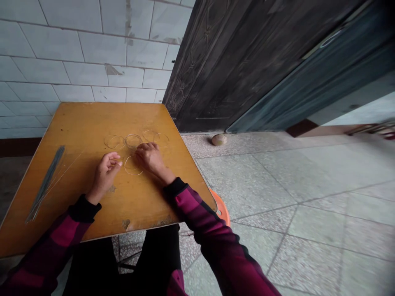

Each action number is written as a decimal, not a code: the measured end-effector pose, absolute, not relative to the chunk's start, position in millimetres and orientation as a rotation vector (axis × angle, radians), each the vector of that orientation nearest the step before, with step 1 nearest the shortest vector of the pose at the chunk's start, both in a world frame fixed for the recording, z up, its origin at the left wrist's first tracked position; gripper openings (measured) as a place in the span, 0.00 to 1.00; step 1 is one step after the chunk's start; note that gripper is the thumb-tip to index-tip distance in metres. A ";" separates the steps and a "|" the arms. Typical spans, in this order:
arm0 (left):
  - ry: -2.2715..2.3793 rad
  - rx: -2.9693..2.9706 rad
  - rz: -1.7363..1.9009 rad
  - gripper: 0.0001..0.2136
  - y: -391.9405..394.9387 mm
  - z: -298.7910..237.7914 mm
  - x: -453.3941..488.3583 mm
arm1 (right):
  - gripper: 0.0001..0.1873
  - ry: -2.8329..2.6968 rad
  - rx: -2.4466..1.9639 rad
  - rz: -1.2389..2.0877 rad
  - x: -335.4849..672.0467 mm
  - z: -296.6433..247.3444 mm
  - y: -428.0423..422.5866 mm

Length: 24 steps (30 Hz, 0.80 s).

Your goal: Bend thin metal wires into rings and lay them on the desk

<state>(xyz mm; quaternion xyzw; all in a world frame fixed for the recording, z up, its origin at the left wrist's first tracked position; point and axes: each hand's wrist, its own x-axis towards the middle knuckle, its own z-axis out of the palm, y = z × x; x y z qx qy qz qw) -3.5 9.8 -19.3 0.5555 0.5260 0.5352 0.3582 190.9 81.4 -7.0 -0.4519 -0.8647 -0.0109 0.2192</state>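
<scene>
Thin wire bent into a loop [133, 174] shows under and beside my right hand [150, 158]. The fingers of that hand are pinched together on the loop's upper right part, and their tips are partly hidden. Just left of the loop, my left hand [106, 172] is held with its fingers loosely curled and the thumb apart, nothing visible in it. Behind my hands lie several thin wire rings [113, 142], some overlapping. A bundle of straight grey wires [49, 176] rests at the table's left, with a few loose strands beside it.
The wooden table [83, 123] has chipped patches near its front edge. A white tiled wall [92, 49] stands behind it, with a dark door [222, 61] to the right. An orange stool [222, 207] shows at the table's right edge. A roundish object [219, 139] lies on the tiled floor.
</scene>
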 end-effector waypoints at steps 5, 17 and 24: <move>1.377 1.446 1.392 0.15 11.3 -20.4 -3.8 | 0.10 -2.293 -1.272 0.057 202.3 -13.9 85.7; 1.538 2.090 1.149 0.14 10.7 -30.1 -11.5 | 0.10 -2.589 -1.509 0.357 243.0 8.6 62.4; 1.553 2.251 0.976 0.18 8.8 -35.6 -12.9 | 0.17 -2.692 -1.592 0.262 212.4 1.7 55.4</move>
